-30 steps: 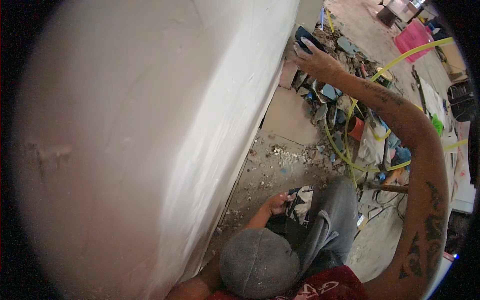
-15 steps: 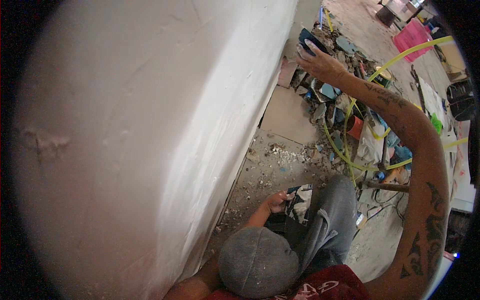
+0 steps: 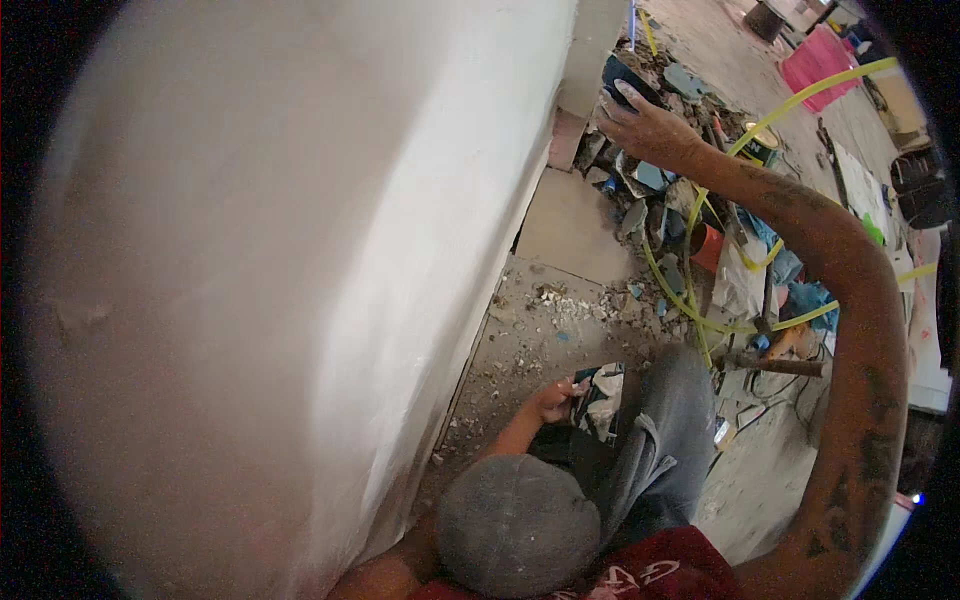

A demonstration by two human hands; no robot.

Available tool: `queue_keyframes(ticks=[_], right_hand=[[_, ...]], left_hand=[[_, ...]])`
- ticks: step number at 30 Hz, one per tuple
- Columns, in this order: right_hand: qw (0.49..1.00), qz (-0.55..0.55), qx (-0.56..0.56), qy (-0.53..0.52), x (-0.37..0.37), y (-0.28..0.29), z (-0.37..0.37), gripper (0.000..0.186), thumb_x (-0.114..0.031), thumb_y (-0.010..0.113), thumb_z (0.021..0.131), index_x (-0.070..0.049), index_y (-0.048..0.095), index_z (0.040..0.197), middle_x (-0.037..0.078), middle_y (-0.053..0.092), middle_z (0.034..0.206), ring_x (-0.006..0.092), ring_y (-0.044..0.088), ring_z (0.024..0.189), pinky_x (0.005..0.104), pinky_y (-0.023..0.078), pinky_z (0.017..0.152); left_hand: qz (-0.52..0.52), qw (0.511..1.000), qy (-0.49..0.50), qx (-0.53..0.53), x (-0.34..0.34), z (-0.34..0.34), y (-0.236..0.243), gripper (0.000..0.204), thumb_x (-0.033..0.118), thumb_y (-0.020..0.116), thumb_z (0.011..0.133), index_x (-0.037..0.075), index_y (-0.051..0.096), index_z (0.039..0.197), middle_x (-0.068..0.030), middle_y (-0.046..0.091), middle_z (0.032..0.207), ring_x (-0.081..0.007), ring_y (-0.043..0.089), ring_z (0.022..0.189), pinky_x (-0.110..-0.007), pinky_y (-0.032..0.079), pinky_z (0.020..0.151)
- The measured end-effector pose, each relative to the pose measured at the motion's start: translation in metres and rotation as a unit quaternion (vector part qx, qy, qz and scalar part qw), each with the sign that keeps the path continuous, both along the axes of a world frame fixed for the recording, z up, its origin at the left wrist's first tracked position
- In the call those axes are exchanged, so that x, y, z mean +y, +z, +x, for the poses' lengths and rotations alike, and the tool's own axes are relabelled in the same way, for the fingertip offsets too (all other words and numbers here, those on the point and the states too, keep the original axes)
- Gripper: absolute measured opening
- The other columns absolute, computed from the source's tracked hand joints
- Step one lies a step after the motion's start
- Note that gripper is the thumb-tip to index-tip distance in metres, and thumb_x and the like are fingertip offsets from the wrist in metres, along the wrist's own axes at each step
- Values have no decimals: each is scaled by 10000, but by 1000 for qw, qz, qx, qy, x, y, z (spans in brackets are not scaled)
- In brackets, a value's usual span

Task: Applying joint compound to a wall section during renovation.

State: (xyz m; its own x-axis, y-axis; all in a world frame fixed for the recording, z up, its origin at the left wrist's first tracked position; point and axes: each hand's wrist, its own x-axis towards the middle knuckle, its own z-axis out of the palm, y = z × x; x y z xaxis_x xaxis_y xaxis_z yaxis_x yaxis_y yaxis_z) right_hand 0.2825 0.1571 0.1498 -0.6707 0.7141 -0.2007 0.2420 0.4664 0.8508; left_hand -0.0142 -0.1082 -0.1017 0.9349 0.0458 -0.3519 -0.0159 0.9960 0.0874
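Observation:
My right hand (image 3: 645, 125), its fingers whitened, grips a dark blue flat spreading tool (image 3: 625, 68) beside the lower edge of the pale wall (image 3: 250, 240), near the top of the view. My tattooed right arm curves up from the lower right. Low in the centre, my left hand (image 3: 555, 400) holds a dark board (image 3: 600, 398) smeared with white paste. A grey rounded cloth shape hides much of my left arm, and a grey ripped trouser leg lies beside the board.
Broken tile and rubble (image 3: 650, 215) line the wall's foot around a beige tile (image 3: 565, 220). A yellow hose (image 3: 820, 90) loops through the debris, near an orange-red container (image 3: 705, 245). Farther right are a pink tub (image 3: 815, 75) and dark items.
My right hand has moved slightly right, away from the wall's edge, with the spreading tool still in it. The view has shifted a little. My left hand and board stay low.

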Motion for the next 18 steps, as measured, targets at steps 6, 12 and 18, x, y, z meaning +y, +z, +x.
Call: queue_keyframes(ticks=[6,12,18], right_hand=[[974,-42,224,-1,-68,38,-24,420,-230,602,732,-196,544,1146,28,468,1170,220,395,1181,440,256,1025],[836,-134,516,-130,-144,85,-39,572,5,568,650,-200,529,1182,70,461,1218,255,387,1194,471,231,1016],[299,-213,896,-250,-223,29,-33,706,95,590,572,-56,459,1249,143,490,1225,244,441,1171,326,309,997]], left_hand=[[667,736,-78,88,38,14,-1,359,121,514,844,-3,452,1176,-162,556,1120,-296,579,963,-426,469,816],[340,910,231,59,114,69,84,331,144,575,801,37,530,1111,-107,625,998,-232,615,899,-369,511,753],[204,926,256,190,140,55,90,278,229,574,861,-6,548,1006,-97,624,876,-173,623,694,-315,528,625]])
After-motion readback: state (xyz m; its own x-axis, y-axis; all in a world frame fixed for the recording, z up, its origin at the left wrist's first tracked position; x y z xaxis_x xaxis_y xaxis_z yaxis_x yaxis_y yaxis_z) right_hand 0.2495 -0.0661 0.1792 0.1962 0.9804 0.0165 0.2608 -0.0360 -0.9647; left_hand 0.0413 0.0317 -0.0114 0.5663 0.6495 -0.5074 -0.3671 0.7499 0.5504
